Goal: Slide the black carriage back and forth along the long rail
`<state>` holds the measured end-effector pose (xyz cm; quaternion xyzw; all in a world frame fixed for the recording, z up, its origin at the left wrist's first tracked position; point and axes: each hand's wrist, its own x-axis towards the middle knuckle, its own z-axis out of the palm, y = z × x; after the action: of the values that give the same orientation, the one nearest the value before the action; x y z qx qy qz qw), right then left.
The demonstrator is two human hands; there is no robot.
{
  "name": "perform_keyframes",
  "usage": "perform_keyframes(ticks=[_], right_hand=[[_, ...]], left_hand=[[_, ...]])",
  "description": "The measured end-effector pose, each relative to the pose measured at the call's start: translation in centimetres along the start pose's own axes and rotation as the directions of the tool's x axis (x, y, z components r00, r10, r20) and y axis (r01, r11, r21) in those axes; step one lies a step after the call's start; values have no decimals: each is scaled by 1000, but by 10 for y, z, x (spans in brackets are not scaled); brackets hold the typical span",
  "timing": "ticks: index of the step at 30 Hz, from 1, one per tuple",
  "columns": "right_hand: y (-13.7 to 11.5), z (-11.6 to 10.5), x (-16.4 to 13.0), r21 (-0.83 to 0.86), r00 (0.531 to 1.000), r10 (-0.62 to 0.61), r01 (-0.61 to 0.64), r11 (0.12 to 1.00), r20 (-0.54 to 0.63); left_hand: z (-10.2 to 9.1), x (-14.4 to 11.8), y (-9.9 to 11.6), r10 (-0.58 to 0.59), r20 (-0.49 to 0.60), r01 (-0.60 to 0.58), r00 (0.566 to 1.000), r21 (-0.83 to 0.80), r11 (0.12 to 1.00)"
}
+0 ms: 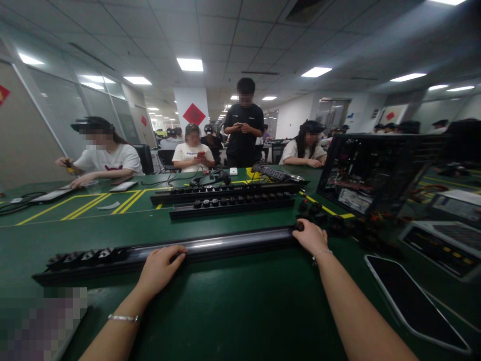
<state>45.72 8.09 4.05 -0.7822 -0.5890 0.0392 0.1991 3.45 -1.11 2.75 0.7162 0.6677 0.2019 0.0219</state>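
A long black metal channel (233, 243) lies across the table in front of me, tilted slightly up to the right. Several black socket-like modules (90, 255) with metal contacts sit in its left end, while its middle stretch is bare and shiny. My left hand (161, 268) grips the channel near its middle, fingers curled over it. At the right end, my right hand (311, 238) pinches a small black part (298, 226) against the channel; the fingers hide much of it. Loose black modules (315, 213) lie just beyond my right hand.
Two similar filled channels (233, 206) lie farther back. To the right stand an open computer case (376, 175) and a grey boxed device (443, 245), with a phone (413, 301) nearer me. A yellow tray (254, 173) and cables lie at the back. Several people are around the table.
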Motion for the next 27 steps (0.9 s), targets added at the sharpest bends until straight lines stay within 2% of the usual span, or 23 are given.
perform_keyframes(ticks=[17, 23, 27], right_hand=[[6, 1, 6, 13, 1000, 10, -11, 1000, 22], [16, 3, 7, 61, 995, 92, -93, 994, 27], [19, 4, 8, 72, 997, 81, -82, 994, 17]], left_hand=[[0, 0, 1, 9, 5, -9, 1000, -19, 1000], [1, 0, 0, 8, -3, -9, 1000, -21, 1000], [1, -1, -1, 3, -7, -3, 1000, -35, 999]])
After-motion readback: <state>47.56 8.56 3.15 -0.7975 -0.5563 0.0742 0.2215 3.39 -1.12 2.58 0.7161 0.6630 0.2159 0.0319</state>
